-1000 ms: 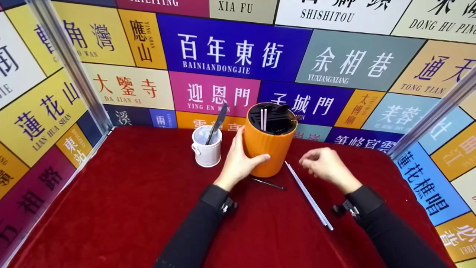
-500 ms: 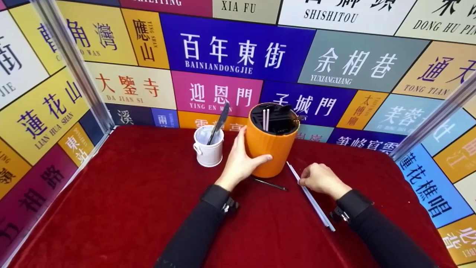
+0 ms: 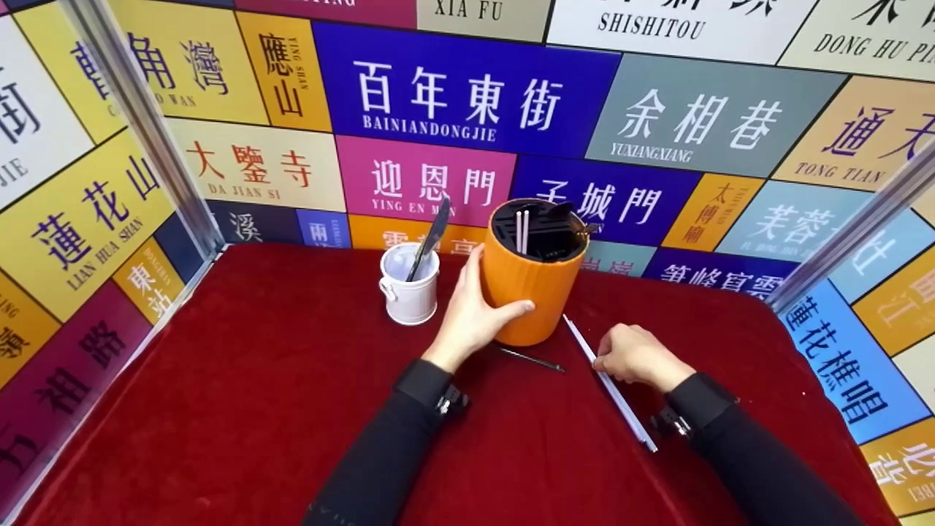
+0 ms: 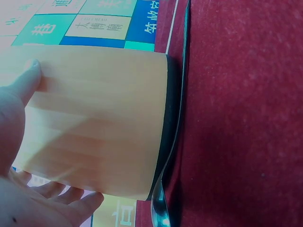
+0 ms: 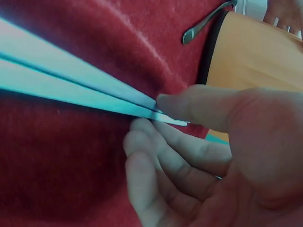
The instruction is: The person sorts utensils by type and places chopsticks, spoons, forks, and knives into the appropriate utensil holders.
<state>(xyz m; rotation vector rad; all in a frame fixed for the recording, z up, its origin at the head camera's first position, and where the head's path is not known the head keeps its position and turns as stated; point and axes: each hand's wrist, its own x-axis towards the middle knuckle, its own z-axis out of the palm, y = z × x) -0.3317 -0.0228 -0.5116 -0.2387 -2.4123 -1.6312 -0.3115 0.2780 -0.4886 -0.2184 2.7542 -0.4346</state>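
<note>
My left hand (image 3: 471,314) grips the side of an orange cylindrical utensil holder (image 3: 537,296), its thumb across the front. Two pale sticks stand in the black slotted top, with a dark utensil at its back edge. My right hand (image 3: 639,356) pinches a pair of pale chopsticks (image 3: 621,405) that lie slanting on the red cloth, right of the holder. The right wrist view puts the thumb on one side of the chopsticks (image 5: 71,75) and the curled fingers on the other. A metal spoon (image 4: 161,208) lies along the holder's base; its handle shows in the head view.
A small white bucket (image 3: 409,296) stands left of the holder with a dark-bladed knife (image 3: 431,234) leaning in it. Behind the red-covered table (image 3: 241,402) rises a wall of colourful signs (image 3: 467,88). Metal posts flank the wall on both sides.
My right hand has come down and left from beside the holder onto the chopsticks, then slid slightly along them toward me. My left hand keeps its grip on the holder.
</note>
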